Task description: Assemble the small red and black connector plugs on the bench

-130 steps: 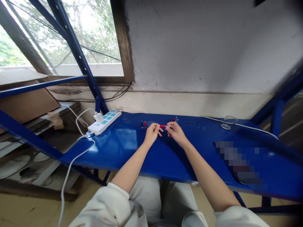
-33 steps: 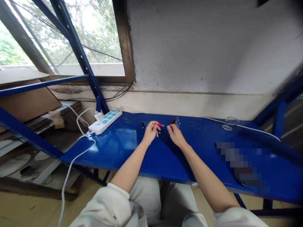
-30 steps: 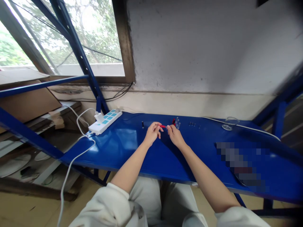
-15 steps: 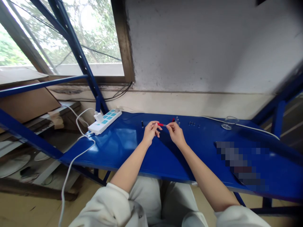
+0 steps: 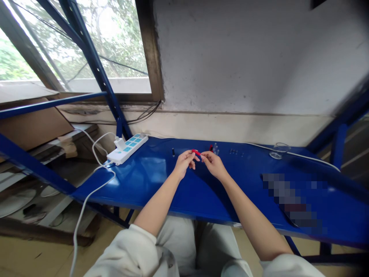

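Above the blue table, a small slim red tube (image 5: 196, 152) spans the gap between my two hands. My left hand (image 5: 184, 162) pinches its left end between thumb and fingertips, with the other fingers loosely curled. My right hand (image 5: 213, 163) is closed on its right end; what lies inside those fingertips is hidden. Just behind my right hand, small red pieces (image 5: 211, 147) and several clear upright caps or tubes (image 5: 215, 147) stand close together. A short black cylinder (image 5: 173, 152) stands to the left of my left hand.
The blue table (image 5: 144, 181) holds a white power strip (image 5: 128, 149) with a plug at its left. Tiny clear parts (image 5: 233, 151) lie farther right, near a clear glass (image 5: 279, 151). A blurred dark flat object (image 5: 291, 200) lies at the right. White cable (image 5: 311, 156) runs along the back.
My right hand has moved slightly left toward my left hand. The thin clear or silvery section between the red tube and my right fingers no longer shows. The tube now tilts down to the right.
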Tool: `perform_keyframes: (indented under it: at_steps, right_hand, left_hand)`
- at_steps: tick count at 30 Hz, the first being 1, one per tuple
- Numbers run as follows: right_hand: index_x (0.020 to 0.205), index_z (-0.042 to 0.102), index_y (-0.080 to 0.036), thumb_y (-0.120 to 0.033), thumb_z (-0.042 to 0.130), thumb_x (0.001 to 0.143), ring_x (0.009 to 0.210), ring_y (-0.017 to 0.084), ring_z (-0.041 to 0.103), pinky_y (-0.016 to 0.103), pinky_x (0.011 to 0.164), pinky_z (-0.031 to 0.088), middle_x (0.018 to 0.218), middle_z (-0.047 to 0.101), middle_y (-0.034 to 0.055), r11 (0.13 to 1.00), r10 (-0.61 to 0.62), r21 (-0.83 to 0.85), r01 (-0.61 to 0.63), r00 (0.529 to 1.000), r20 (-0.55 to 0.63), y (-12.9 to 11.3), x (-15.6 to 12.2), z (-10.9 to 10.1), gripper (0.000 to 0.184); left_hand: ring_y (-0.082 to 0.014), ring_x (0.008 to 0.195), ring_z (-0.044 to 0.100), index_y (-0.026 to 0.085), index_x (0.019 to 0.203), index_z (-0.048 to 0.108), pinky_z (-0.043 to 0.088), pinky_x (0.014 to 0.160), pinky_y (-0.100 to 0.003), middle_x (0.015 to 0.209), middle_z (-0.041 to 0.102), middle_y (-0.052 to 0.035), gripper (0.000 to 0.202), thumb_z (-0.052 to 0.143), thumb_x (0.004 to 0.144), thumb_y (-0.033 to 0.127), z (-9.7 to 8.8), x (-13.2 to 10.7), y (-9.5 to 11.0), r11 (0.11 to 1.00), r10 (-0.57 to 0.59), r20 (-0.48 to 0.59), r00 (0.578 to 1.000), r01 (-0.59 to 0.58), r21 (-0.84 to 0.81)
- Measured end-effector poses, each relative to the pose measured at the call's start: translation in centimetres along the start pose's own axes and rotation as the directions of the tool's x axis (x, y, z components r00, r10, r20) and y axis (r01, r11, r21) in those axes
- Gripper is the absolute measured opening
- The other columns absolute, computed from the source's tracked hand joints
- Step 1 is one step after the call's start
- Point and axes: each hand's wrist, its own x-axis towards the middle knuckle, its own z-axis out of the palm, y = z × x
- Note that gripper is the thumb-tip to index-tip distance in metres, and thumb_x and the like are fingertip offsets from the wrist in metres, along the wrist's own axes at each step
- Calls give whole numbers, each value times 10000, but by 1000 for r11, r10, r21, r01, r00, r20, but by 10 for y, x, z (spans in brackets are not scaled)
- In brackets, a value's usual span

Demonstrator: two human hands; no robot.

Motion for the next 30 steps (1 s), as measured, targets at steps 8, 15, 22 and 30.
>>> perform_keyframes:
  at_steps: [8, 15, 22, 30]
  right_hand:
    - [920, 546, -184, -380, 465, 801, 683, 130, 579, 266, 660, 458, 791, 620, 33, 1000, -6, 26, 5, 998, 60, 0, -1, 0, 243]
    - [777, 603, -165, -336, 523, 742, 592, 103, 504, 252, 610, 426, 763, 587, 33, 976, 29, -217, -1, 991, 127, -7, -1, -12, 193]
    - [727, 599, -154, -250, 562, 688, 519, 115, 549, 226, 526, 417, 624, 630, 30, 922, 359, -228, -313, 912, 199, 14, -1, -46, 110]
    - [768, 626, -180, -306, 567, 712, 739, 193, 617, 252, 603, 412, 774, 659, 72, 693, 411, -606, -390, 905, -111, 22, 2, -45, 150]
  left_hand:
    - [-32, 389, 469, 128, 886, 567, 258, 355, -157, 689, 577, -8, 334, 545, 760, 436, 4, -1, 2, 999, 39, -44, 998, -37, 36]
    - [-21, 345, 422, 129, 800, 532, 244, 336, -164, 637, 543, 15, 325, 558, 741, 447, -1, 4, 2, 997, 71, -319, 945, -68, 21]
    - [-45, 411, 463, 133, 832, 565, 361, 407, -187, 702, 586, -14, 308, 565, 734, 425, 3, 3, -6, 964, 165, -280, 946, -94, 251]
    - [-90, 553, 518, 162, 812, 649, 415, 568, -217, 695, 640, -12, 211, 570, 732, 340, 26, 13, -24, 690, 237, -22, 971, -152, 708]
